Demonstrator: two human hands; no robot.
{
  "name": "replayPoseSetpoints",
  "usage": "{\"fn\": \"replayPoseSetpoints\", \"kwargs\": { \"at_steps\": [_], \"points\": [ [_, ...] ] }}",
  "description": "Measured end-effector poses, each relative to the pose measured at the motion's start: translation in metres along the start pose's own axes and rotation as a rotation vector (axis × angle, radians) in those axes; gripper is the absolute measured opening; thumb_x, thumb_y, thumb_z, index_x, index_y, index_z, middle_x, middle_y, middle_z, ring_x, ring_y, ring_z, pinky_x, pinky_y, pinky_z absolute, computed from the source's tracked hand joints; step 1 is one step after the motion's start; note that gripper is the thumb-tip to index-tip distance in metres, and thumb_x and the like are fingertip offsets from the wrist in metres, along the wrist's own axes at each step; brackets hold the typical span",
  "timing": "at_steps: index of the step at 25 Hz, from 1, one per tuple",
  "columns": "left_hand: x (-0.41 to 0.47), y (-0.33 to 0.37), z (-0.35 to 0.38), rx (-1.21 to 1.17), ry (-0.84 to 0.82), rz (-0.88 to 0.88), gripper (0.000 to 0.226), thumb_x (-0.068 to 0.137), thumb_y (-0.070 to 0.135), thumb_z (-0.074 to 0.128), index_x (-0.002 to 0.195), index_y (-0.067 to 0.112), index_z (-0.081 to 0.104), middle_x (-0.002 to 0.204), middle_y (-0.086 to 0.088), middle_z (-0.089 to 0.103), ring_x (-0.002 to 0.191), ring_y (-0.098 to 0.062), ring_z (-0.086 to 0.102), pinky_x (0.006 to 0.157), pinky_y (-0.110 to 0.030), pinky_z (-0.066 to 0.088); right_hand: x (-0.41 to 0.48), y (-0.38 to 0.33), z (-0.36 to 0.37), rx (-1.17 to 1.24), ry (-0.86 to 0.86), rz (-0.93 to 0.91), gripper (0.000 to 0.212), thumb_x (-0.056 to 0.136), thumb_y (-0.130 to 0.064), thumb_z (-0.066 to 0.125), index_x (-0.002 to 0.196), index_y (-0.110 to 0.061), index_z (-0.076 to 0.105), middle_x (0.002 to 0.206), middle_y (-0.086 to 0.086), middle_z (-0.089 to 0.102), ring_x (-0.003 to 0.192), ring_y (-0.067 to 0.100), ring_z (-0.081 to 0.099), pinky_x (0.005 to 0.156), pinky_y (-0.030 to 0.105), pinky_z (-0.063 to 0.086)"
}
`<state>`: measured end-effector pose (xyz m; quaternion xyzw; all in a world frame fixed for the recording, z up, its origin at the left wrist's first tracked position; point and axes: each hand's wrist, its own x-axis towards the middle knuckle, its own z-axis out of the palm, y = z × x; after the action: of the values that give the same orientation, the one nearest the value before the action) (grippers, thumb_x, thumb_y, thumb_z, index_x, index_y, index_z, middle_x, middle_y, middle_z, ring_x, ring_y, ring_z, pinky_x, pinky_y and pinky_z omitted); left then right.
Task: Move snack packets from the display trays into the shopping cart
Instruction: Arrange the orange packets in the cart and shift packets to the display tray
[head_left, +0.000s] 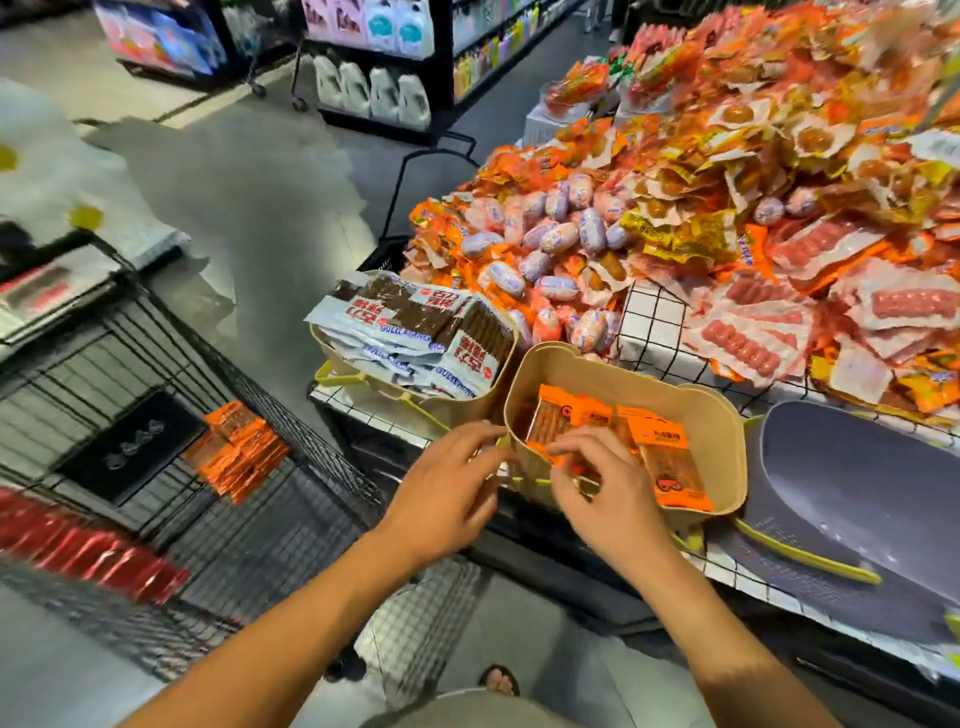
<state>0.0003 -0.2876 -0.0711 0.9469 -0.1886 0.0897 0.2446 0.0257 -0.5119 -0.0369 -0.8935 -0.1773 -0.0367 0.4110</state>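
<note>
Finding: your right hand (597, 470) is reaching into the beige tray (727, 415), fingers curled down over the lower edge of the left packet (550, 418). It is appearing to pinch that packet; motion blur is keeping the exact contact uncertain.

Your left hand (447, 478) is hovering just outside the tray's near-left rim. Its fingers are relaxed and pointing at the rim, and it is holding no packet. Whether the fingertips are touching the rim, I cannot tell.

Position of goods: the left packet is leaning near the tray's left wall, its long axis running away from you. A right packet (675, 462) is lying just beside your right hand, its long axis likewise running away from you, tilted against the near-right wall.

Deciding relation: the cart (322, 457) is sitting to the left of the tray and lower, with an orange stack (239, 452) already lying inside it. Your left hand is standing between the tray and the cart, so it is the nearer hand to the drop point. Your right hand is the nearer one to the packets.

Judgement: you are probably looking at a lift straight up over the rim, then a leftward carry across your left forearm, or a hand-over to the left hand.

Risk: the tall tray wall is likely catching a packet dragged sideways.
</note>
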Motion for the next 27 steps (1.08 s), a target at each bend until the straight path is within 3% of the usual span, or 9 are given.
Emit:
{"fn": "replayPoseSetpoints", "kwargs": {
  "at_steps": [4, 9, 12, 15, 18, 22, 27],
  "points": [
    [-0.095, -0.048, 0.004, 0.030, -0.008, -0.220, 0.038, 0.091, 0.024, 0.057, 0.130, 0.023, 0.059, 0.146, -0.002, 0.049, 0.136, -0.024, 0.047, 0.109, -0.041, 0.045, -0.028, -0.022, 0.072, 0.055, -0.090, -0.085, 0.024, 0.083, -0.007, 0.074, 0.101, -0.022, 0.072, 0.112, -0.013, 0.060, 0.112, 0.001, 0.057, 0.099, 0.015, 0.040],
    [-0.230, -0.095, 0.003, 0.040, -0.134, -0.530, 0.039, 0.093, 0.028, 0.058, 0.132, 0.022, 0.059, 0.149, -0.005, 0.049, 0.132, -0.029, 0.051, 0.103, -0.049, 0.050, -0.072, -0.030, 0.178, 0.000, -0.417, -0.003, 0.025, 0.085, -0.026, 0.069, 0.109, -0.033, 0.066, 0.124, -0.017, 0.051, 0.120, 0.001, 0.052, 0.100, 0.024, 0.043],
    [-0.301, -0.113, -0.004, 0.007, -0.167, -0.657, 0.044, 0.089, 0.026, 0.057, 0.132, 0.020, 0.060, 0.147, -0.007, 0.051, 0.131, -0.031, 0.052, 0.106, -0.048, 0.049, -0.097, -0.044, 0.235, -0.063, -0.545, 0.017, 0.027, 0.086, -0.023, 0.071, 0.111, -0.028, 0.066, 0.123, -0.013, 0.050, 0.120, 0.009, 0.054, 0.100, 0.028, 0.045],
    [-0.355, -0.124, -0.010, -0.004, -0.162, -0.770, 0.043, 0.090, 0.029, 0.059, 0.132, 0.021, 0.060, 0.148, -0.005, 0.051, 0.131, -0.029, 0.053, 0.107, -0.042, 0.049, -0.112, -0.065, 0.282, -0.102, -0.673, 0.057, 0.028, 0.084, -0.014, 0.073, 0.112, -0.018, 0.068, 0.122, -0.006, 0.051, 0.122, 0.017, 0.053, 0.102, 0.022, 0.037],
    [-0.389, -0.132, -0.016, 0.003, -0.148, -0.841, 0.043, 0.089, 0.028, 0.059, 0.131, 0.021, 0.060, 0.145, -0.007, 0.054, 0.129, -0.031, 0.055, 0.102, -0.042, 0.051, -0.115, -0.087, 0.316, -0.123, -0.774, 0.038, 0.029, 0.084, -0.012, 0.072, 0.112, -0.017, 0.068, 0.121, -0.002, 0.054, 0.119, 0.016, 0.053, 0.100, 0.017, 0.033],
    [-0.404, -0.148, -0.023, 0.008, -0.093, -0.897, 0.042, 0.092, 0.029, 0.061, 0.134, 0.025, 0.060, 0.147, -0.002, 0.051, 0.133, -0.026, 0.050, 0.109, -0.038, 0.045, -0.097, -0.113, 0.352, -0.094, -0.822, -0.001, 0.028, 0.085, -0.016, 0.071, 0.111, -0.026, 0.066, 0.118, -0.006, 0.055, 0.112, 0.008, 0.055, 0.104, 0.026, 0.042],
    [-0.393, -0.190, -0.033, 0.015, -0.051, -0.939, 0.044, 0.095, 0.030, 0.061, 0.138, 0.025, 0.056, 0.152, -0.002, 0.047, 0.139, -0.024, 0.044, 0.113, -0.038, 0.040, -0.053, -0.135, 0.400, -0.098, -0.886, -0.039, 0.026, 0.088, -0.016, 0.069, 0.109, -0.030, 0.063, 0.117, -0.010, 0.054, 0.106, 0.005, 0.055, 0.099, 0.021, 0.042]
  ]
}}
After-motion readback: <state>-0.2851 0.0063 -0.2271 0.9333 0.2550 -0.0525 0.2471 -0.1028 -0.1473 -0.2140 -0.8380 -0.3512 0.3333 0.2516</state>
